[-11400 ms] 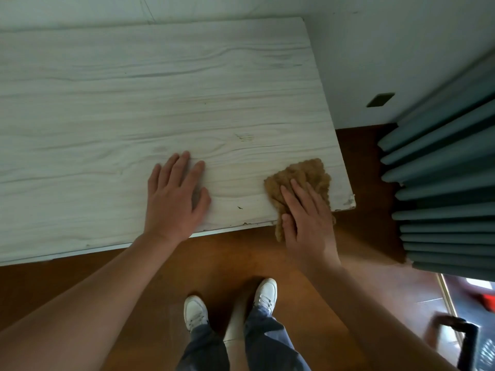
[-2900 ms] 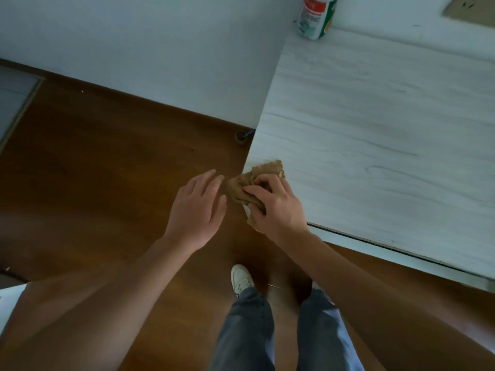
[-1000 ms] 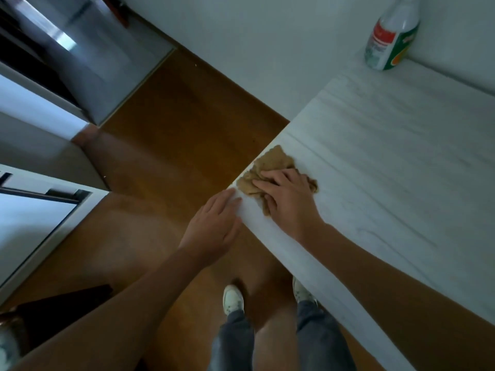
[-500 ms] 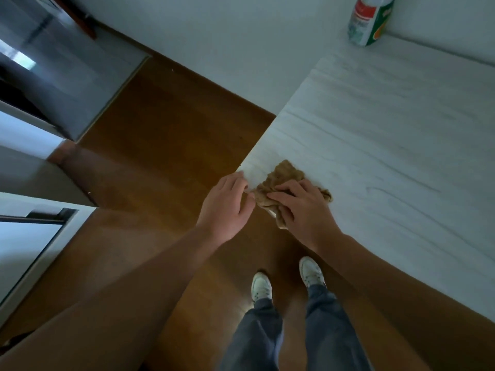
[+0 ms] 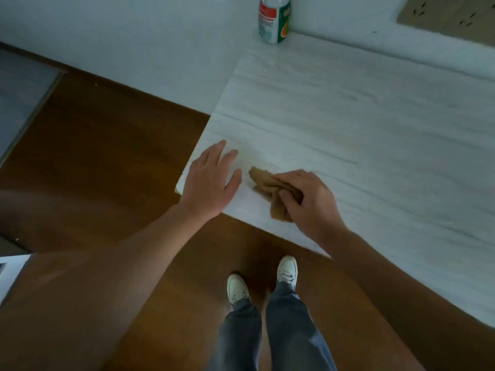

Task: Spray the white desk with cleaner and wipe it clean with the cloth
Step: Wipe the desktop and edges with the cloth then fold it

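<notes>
The white wood-grain desk (image 5: 348, 124) fills the right of the view, its near left corner in front of me. My right hand (image 5: 308, 202) grips a bunched brown cloth (image 5: 270, 186) that lies on the desk near that corner. My left hand (image 5: 211, 180) rests flat on the corner just left of the cloth, fingers straight and not touching it. The cleaner bottle (image 5: 274, 20), white with a red and green label, stands upright at the desk's far left corner against the wall; its top is cut off by the frame.
Brown wooden floor (image 5: 107, 162) lies left of and below the desk. A white wall runs behind it, with tan wall sockets (image 5: 450, 17) at the top right. My legs and white shoes (image 5: 288, 269) stand at the desk's front edge.
My left hand has moved from beside the cloth at the desk's corner onto the desk top and lies flat. The right hand has bunched the cloth and shifted it slightly inward.
</notes>
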Motion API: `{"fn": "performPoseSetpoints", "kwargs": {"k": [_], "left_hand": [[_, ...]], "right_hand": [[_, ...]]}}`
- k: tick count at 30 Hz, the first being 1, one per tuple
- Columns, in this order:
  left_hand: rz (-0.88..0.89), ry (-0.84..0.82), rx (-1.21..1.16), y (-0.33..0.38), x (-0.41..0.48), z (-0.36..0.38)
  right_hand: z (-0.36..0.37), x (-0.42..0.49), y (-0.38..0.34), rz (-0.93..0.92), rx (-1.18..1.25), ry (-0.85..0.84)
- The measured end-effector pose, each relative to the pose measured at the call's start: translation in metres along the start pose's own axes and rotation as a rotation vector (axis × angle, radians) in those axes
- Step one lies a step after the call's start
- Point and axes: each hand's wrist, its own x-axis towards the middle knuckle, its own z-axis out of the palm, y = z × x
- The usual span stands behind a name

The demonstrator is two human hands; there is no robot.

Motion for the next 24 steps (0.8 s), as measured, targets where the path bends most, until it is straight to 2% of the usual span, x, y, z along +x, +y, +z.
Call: {"fn": "performPoseSetpoints", "kwargs": {"k": [5, 14, 18, 24], "left_hand": [[0.048, -0.039, 0.045, 0.025, 0.042, 0.006], [0.065, -0.005, 0.124, 0.030, 0.103, 0.016], [0.044, 0.007, 0.113, 0.032, 0.100, 0.026], [0.037, -0.018, 0.128, 0.034, 0.101, 0.023]], "right_hand": [[-0.052, 0.086, 0.033, -0.001, -0.068, 0.113], [-0.109, 0.266, 0.092, -0.141, -0.332, 0.130], [-0.097, 0.284, 0.134, -0.092, -0.474, -0.086], [-0.092, 0.283, 0.144, -0.084, -0.431, -0.035]]}}
